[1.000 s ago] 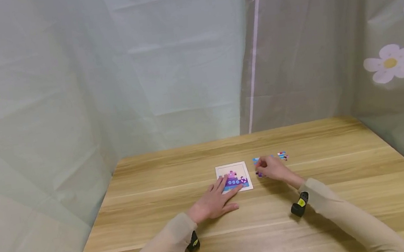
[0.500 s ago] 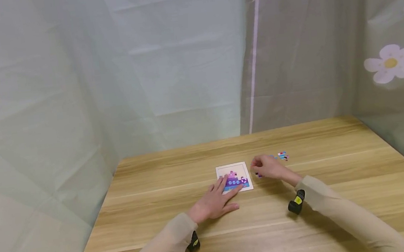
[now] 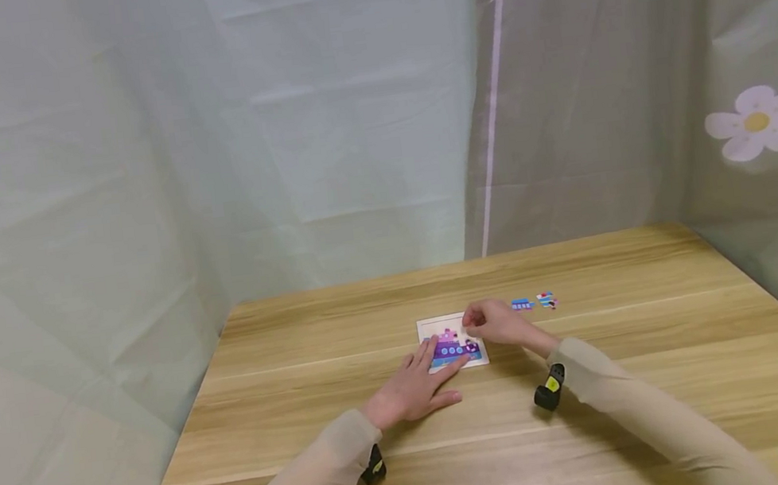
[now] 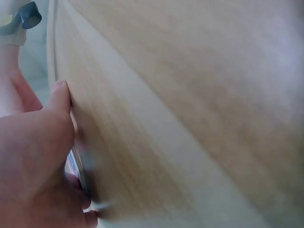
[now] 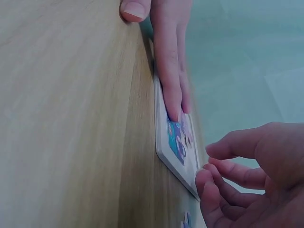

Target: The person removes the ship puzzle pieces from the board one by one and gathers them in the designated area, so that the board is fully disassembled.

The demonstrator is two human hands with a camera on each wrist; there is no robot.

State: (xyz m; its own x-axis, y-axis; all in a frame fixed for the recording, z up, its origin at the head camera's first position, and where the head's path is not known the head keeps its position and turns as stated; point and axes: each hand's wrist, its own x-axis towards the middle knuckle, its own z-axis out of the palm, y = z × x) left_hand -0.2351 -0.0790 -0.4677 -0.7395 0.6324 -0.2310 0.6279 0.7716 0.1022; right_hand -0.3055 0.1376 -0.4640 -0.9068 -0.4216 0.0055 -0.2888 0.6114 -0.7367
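Observation:
A small framed jigsaw board (image 3: 429, 323) lies mid-table, its lower part filled with purple, pink and blue pieces (image 3: 450, 351). My left hand (image 3: 416, 387) rests on its lower left with fingers spread, and in the right wrist view those straight fingers (image 5: 168, 71) press on the picture. Above the board's right side, my right hand (image 3: 506, 323) has thumb and forefinger brought together, pinching what seems a puzzle piece, mostly hidden by the fingers. Loose puzzle pieces lie behind it to the right, one blue and purple (image 3: 522, 304), another blue, white and red (image 3: 547, 300).
The wooden table (image 3: 293, 413) spreads around both arms. Pale curtains (image 3: 348, 135) stand behind and at the sides, with white flowers (image 3: 757, 122) on the right one. Black wrist cameras (image 3: 550, 389) sit under both sleeves.
My right hand has moved left from the loose pieces to over the board's right side, uncovering the blue and purple piece. The left hand stays in place.

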